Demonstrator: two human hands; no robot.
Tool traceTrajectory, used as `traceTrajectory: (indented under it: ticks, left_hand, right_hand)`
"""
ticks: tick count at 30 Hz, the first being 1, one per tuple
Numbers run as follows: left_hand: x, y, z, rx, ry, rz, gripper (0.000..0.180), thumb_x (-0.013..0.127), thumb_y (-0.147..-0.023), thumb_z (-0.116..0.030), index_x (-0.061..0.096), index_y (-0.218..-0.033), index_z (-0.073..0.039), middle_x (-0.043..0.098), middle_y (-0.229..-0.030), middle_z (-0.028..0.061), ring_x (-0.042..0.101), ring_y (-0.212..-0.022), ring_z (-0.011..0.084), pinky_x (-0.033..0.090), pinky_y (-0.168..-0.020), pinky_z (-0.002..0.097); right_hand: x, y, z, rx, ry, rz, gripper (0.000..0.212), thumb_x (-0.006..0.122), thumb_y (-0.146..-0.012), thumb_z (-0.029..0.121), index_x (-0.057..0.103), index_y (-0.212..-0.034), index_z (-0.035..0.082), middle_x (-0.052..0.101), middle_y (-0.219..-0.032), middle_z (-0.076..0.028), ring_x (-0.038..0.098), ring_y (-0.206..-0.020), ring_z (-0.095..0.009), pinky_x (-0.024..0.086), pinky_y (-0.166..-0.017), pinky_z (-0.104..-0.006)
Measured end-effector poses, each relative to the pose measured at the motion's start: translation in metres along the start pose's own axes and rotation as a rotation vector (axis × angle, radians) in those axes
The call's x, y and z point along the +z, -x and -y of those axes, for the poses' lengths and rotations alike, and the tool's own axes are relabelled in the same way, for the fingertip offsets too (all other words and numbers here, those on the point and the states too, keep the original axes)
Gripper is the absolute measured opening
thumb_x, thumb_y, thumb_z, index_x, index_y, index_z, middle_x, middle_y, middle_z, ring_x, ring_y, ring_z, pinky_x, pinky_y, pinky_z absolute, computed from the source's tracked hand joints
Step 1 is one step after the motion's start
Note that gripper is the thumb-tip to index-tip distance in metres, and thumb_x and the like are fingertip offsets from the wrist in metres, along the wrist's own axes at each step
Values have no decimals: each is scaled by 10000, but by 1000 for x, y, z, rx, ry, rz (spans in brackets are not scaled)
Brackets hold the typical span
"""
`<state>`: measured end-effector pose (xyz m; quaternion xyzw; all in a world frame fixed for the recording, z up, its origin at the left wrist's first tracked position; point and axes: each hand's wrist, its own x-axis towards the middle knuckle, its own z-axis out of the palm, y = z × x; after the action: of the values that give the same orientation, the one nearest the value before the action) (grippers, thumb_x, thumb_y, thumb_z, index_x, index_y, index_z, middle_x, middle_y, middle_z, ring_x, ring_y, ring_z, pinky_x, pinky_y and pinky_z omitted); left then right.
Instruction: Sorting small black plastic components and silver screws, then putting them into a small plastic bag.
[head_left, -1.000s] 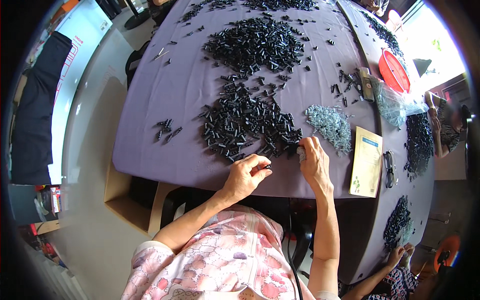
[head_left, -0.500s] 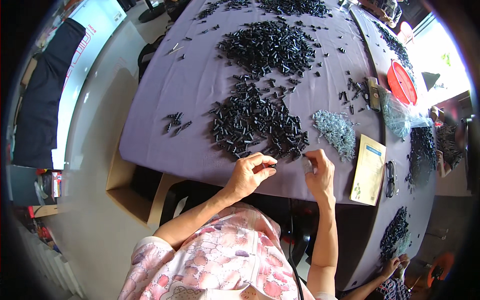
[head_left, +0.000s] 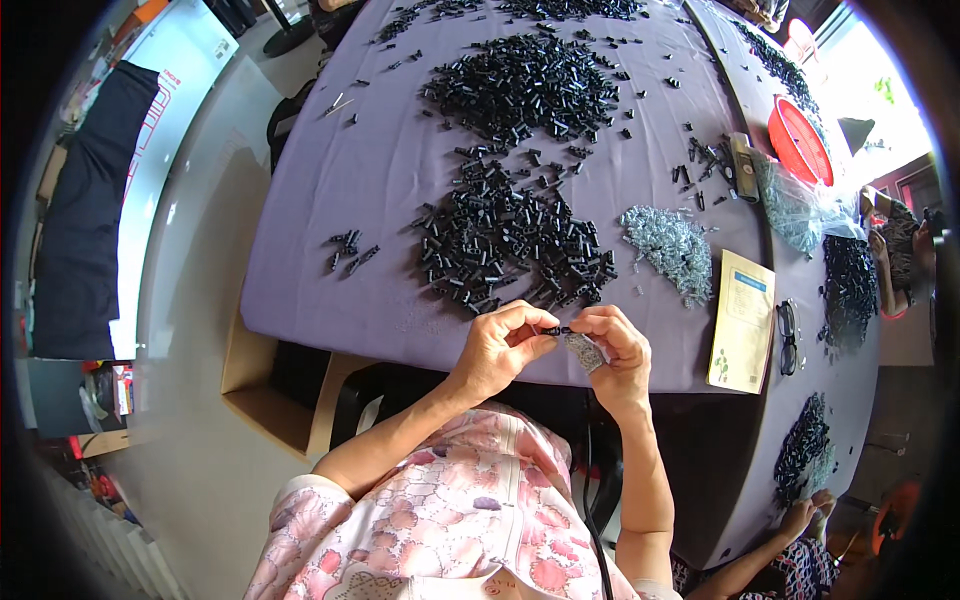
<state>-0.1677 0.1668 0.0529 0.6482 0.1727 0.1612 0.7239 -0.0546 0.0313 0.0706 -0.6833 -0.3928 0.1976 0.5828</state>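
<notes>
- Right hand (head_left: 618,352) has moved left, near the left hand (head_left: 492,348).
- Fingers of both pinch small black parts (head_left: 550,331), nearly tip to tip.
- Slack pinching could drop 1 into the black tubular-piece heap (head_left: 505,240) beyond the fingers.

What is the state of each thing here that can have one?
Left hand: closed, pinching black tubular part
Right hand: closed, pinching small black piece
Black tubular parts: loose, heaped
Clear small pieces: loose, heaped
Clear plastic bag: partly filled
Cardboard box: open-topped
Eyeglasses: lying unworn
</notes>
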Motion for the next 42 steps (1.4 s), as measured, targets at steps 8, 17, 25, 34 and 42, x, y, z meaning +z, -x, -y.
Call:
traceTrajectory:
  ticks: [8, 17, 25, 34, 42]
  left_hand:
    - [-2, 1, 1, 50, -30, -22, 164, 688, -784, 13, 646, -941, -6, 588, -819, -20, 509, -674, 19, 434, -601, 179]
    - [-4, 3, -4, 79, -40, -34, 154, 689, -775, 23, 648, -922, 1, 588, -818, -9, 524, -690, 27, 441, -608, 187]
    - [0, 0, -10, 80, -78, -32, 163, 695, -768, 17, 647, -924, 9, 595, -815, 15, 544, -695, 51, 459, -626, 204]
    - [-3, -1, -10, 304, -237, -31, 167, 722, -743, 7, 648, -893, 2, 635, -855, 62, 591, -750, 100, 472, -639, 211]
    - [-5, 1, -15, 159, -140, 8, 175, 719, -746, 8, 643, -903, 1, 630, -866, 53, 582, -768, 87, 474, -644, 214]
  right_hand:
    - [8, -6, 16, -92, 209, -2, 316, 598, -620, -165, 614, -890, 0, 604, -873, -81, 596, -777, -172, 469, -699, -265]
    - [7, -7, 15, -167, 204, 11, 334, 561, -630, -188, 609, -903, -1, 618, -903, -94, 617, -833, -178, 477, -729, -259]
    - [11, 2, 9, 39, -58, -106, 307, 542, -664, -196, 598, -919, -35, 593, -975, -99, 599, -901, -157, 467, -778, -247]
    - [6, -6, 25, -153, 309, -64, 365, 546, -578, -182, 602, -883, 10, 651, -900, -104, 649, -802, -237, 509, -730, -289]
    - [3, -4, 28, -21, 167, -33, 366, 539, -561, -177, 602, -873, 3, 651, -883, -106, 651, -808, -240, 509, -730, -294]
